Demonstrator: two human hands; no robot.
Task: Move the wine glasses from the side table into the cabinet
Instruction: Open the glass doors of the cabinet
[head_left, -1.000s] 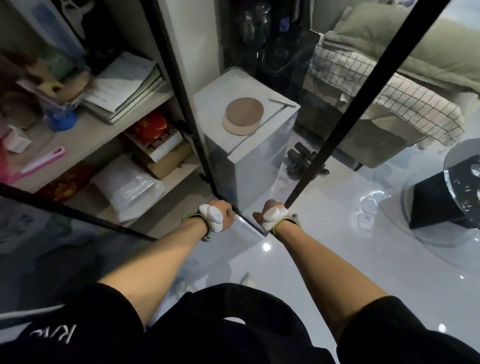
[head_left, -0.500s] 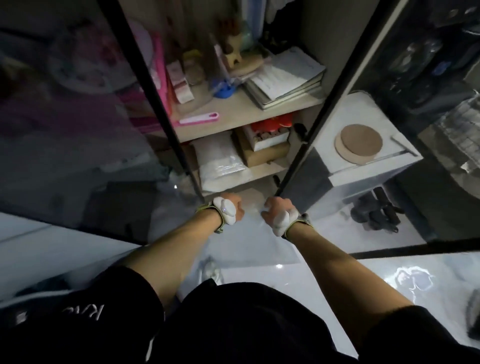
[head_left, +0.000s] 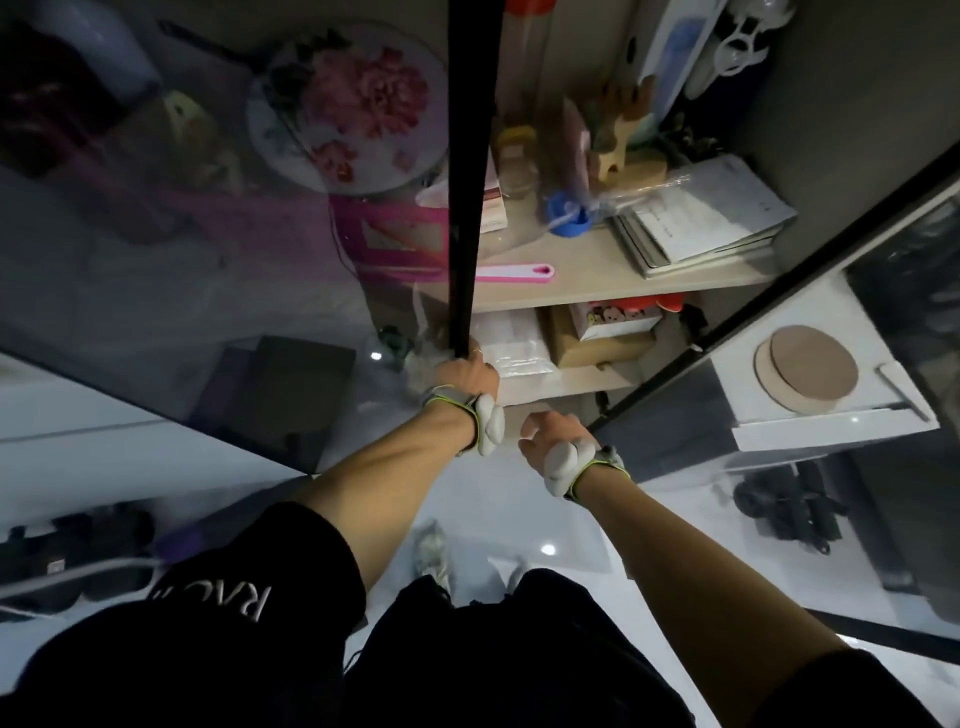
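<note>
Both doors now swung wide: our left hand (head_left: 466, 375) grips left door frame (head_left: 470, 171), right hand (head_left: 553, 434) loose, empty. Opening cabinet (head_left: 613, 283); fetch glasses next.

We cannot see the left hand's (head_left: 466, 375) fingers behind the black door frame (head_left: 470, 171); shelf items behind the tinted glass door (head_left: 208, 208) blur.

Tinted, glossy glass is seen in the cabinet door (head_left: 171, 270), which is edged by a matt black frame (head_left: 467, 208). The shelf (head_left: 597, 270) looks like pale matt wood, and the floor (head_left: 519, 519) is finished in shiny white tile. A smooth white tabletop (head_left: 831, 415) carries a matt cork-like disc (head_left: 813, 364).
</note>
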